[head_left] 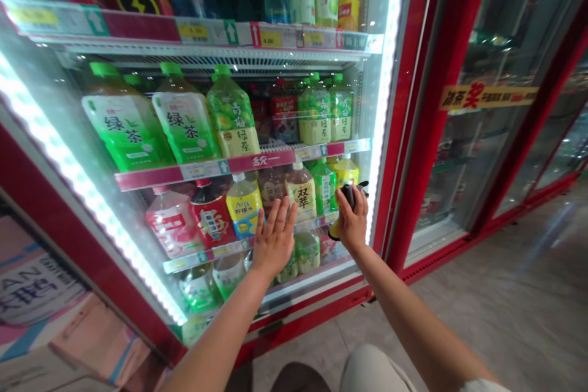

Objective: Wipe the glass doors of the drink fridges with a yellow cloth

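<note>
My left hand [276,237] is spread flat, palm toward the lit drinks cooler, seemingly against its glass door. Behind its fingers are a yellow-and-blue lemon drink bottle [243,205] and a cream-labelled bottle [302,193]. To the right, my right hand [353,220] is closed around a black-and-yellow object [349,196]. Its dark top shows above the fingers and a yellow, black-edged part [334,231] below them; its exact kind is unclear. A green bottle [325,187] and a yellow bottle [345,168] stand on the shelf behind this hand.
Large green tea bottles [128,125] line the middle shelf, above a price-label strip [260,161]. The cooler's red frame [404,116] runs up the right side, with more glass-door coolers [482,92] beyond. Printed boxes [87,337] stand at lower left. Grey floor [496,312] lies at right.
</note>
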Action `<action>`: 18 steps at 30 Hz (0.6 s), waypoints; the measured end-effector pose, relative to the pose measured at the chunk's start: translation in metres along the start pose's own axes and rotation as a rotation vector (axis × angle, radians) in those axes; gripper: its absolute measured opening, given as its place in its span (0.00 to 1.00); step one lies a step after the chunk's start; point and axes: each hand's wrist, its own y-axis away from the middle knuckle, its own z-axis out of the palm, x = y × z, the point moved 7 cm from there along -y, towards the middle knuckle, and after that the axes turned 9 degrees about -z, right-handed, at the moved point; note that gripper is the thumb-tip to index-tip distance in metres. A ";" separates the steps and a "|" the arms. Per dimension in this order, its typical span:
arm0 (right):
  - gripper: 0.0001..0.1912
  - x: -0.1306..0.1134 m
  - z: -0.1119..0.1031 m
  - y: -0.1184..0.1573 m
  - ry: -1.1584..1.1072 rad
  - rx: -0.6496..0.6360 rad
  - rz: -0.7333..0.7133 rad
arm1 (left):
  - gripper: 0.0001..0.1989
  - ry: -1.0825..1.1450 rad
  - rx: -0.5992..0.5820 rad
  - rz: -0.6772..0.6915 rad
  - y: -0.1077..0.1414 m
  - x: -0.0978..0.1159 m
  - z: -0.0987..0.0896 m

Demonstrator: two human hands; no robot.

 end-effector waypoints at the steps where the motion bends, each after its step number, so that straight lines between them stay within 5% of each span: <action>1: 0.32 -0.005 0.002 0.003 -0.003 -0.034 -0.034 | 0.48 0.003 -0.002 0.007 -0.001 0.002 0.001; 5: 0.31 -0.006 0.006 -0.017 -0.022 -0.160 -0.164 | 0.48 0.012 -0.008 0.042 -0.008 0.013 0.004; 8: 0.30 0.025 0.000 -0.033 -0.018 -0.081 -0.095 | 0.47 0.011 -0.009 0.059 -0.016 0.021 0.008; 13: 0.31 0.052 -0.006 -0.001 0.012 0.057 0.042 | 0.45 0.014 0.023 0.088 -0.020 0.034 0.014; 18: 0.32 0.037 -0.002 0.004 0.013 -0.109 -0.072 | 0.47 0.035 -0.003 0.094 -0.023 0.043 0.022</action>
